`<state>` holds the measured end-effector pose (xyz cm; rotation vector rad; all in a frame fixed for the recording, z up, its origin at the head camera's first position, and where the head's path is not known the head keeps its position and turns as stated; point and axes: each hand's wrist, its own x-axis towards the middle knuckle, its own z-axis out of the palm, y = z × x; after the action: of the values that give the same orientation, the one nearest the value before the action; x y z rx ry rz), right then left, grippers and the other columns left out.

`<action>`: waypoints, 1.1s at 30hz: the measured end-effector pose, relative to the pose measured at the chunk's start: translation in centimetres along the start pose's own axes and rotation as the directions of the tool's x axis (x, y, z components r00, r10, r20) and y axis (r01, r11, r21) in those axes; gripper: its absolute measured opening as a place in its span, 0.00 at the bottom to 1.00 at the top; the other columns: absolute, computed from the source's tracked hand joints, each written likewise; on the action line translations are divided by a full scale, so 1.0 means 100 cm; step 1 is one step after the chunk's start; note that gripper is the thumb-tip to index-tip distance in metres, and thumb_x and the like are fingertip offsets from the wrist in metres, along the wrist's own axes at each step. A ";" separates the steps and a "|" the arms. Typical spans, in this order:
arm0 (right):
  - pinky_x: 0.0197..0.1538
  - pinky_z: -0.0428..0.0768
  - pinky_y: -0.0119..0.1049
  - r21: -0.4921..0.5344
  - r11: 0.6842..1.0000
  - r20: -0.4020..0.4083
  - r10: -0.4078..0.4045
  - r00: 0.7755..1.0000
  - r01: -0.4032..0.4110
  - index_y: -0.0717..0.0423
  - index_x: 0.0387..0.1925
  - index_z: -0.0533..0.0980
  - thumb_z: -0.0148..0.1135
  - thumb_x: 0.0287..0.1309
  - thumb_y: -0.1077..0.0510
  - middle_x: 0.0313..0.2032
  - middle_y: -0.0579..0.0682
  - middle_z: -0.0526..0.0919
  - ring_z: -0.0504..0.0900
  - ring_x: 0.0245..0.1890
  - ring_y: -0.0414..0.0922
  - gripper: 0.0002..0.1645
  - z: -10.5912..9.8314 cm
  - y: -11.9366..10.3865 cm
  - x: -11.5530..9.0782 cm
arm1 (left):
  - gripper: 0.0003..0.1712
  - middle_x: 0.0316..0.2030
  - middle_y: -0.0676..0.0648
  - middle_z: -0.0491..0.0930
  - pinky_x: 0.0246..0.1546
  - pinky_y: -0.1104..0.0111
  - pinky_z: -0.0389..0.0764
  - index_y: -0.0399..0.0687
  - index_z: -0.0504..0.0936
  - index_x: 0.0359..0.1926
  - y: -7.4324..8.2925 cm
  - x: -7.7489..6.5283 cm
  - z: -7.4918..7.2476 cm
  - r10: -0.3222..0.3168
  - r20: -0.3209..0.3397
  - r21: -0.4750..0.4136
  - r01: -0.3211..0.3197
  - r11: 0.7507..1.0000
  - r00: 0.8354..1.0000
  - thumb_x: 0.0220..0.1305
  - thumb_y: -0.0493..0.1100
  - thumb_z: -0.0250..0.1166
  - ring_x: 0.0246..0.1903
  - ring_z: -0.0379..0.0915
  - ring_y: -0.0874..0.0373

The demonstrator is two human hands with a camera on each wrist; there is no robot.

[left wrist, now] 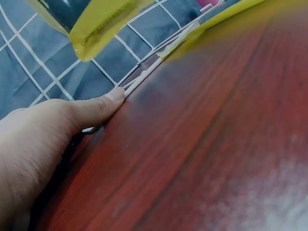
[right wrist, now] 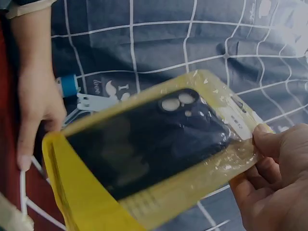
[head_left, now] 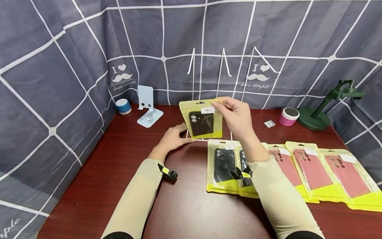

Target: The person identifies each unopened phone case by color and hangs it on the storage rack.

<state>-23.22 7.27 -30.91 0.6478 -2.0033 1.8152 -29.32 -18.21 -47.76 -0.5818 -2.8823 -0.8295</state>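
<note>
Right hand (head_left: 234,114) pinches a packet (head_left: 201,124) by its upper corner, thumb in front, fingers behind; left hand (head_left: 173,137) lies low, fingers fairly straight, thumb pressing the base of a white wire rack (head_left: 193,76). The packet hangs between my hands, just above my left thumb, in front of the rack. I judge the step to be bringing it up for hanging, the rack steadied meanwhile. Next move probably calls for lifting its slot (head_left: 202,103) to a prong tip, left thumb kept down (a light frame could skid).

Materials: clear, crinkly film catching light; yellow border, solid yellow wedge at the foot; inside, a smooth dark phone case with rounded corners and camera holes. Rack wire thin, bent into angled prongs. Under and beside my right forearm, dark-case packets (head_left: 224,166) and pink-case packets (head_left: 314,169) lie flat on glossy reddish wood.
</note>
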 end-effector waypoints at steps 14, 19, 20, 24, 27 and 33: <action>0.29 0.72 0.27 -0.120 0.993 -0.171 -0.042 0.984 0.022 0.60 0.38 0.88 0.73 0.60 0.59 0.29 0.54 0.89 0.78 0.25 0.36 0.08 0.028 -0.017 0.017 | 0.39 0.51 0.53 0.83 0.55 0.61 0.78 0.56 0.82 0.56 0.004 -0.009 0.018 -0.056 -0.011 -0.049 0.056 0.997 0.998 0.50 0.73 0.72 0.52 0.79 0.56; 0.29 0.72 0.26 -0.164 0.986 -0.161 -0.057 0.985 0.030 0.63 0.38 0.87 0.70 0.61 0.61 0.31 0.57 0.89 0.79 0.25 0.36 0.08 0.039 -0.036 0.038 | 0.47 0.61 0.47 0.78 0.62 0.58 0.73 0.54 0.79 0.65 0.003 -0.008 0.010 -0.066 0.016 -0.028 0.067 0.997 0.998 0.51 0.76 0.68 0.62 0.73 0.53; 0.29 0.71 0.26 -0.178 0.983 -0.162 -0.063 0.985 0.034 0.63 0.38 0.87 0.70 0.61 0.61 0.30 0.58 0.89 0.78 0.24 0.35 0.08 0.041 -0.038 0.042 | 0.48 0.64 0.47 0.76 0.65 0.58 0.71 0.55 0.78 0.67 0.003 -0.007 0.008 -0.060 0.023 -0.027 0.061 0.998 0.998 0.52 0.76 0.68 0.65 0.70 0.53; 0.27 0.67 0.27 -0.214 0.976 -0.174 -0.076 0.982 0.038 0.59 0.38 0.88 0.71 0.61 0.57 0.29 0.55 0.89 0.75 0.22 0.34 0.09 0.043 -0.029 0.057 | 0.51 0.71 0.46 0.67 0.71 0.58 0.62 0.53 0.72 0.72 0.004 -0.003 -0.002 -0.058 0.043 -0.024 0.059 0.998 0.997 0.54 0.75 0.67 0.73 0.59 0.53; 0.25 0.64 0.29 -0.218 0.975 -0.181 -0.083 0.980 0.042 0.58 0.37 0.89 0.71 0.62 0.54 0.28 0.54 0.88 0.73 0.20 0.35 0.10 0.043 -0.026 0.062 | 0.52 0.73 0.47 0.65 0.72 0.58 0.59 0.55 0.69 0.74 0.005 -0.001 -0.005 -0.065 0.055 -0.022 0.066 0.998 0.996 0.55 0.75 0.66 0.74 0.56 0.54; 0.23 0.61 0.31 -0.200 0.979 -0.192 -0.067 0.979 0.027 0.58 0.38 0.88 0.70 0.63 0.54 0.27 0.51 0.88 0.70 0.18 0.36 0.11 0.047 -0.021 0.066 | 0.53 0.74 0.49 0.63 0.73 0.55 0.57 0.54 0.67 0.75 0.004 -0.003 -0.007 -0.066 0.065 -0.016 0.067 0.998 0.996 0.55 0.75 0.66 0.75 0.54 0.54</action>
<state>-27.33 1.83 -26.03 0.4335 -1.9826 1.5617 -28.92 -18.30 -47.03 -0.5259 -2.9702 -0.8616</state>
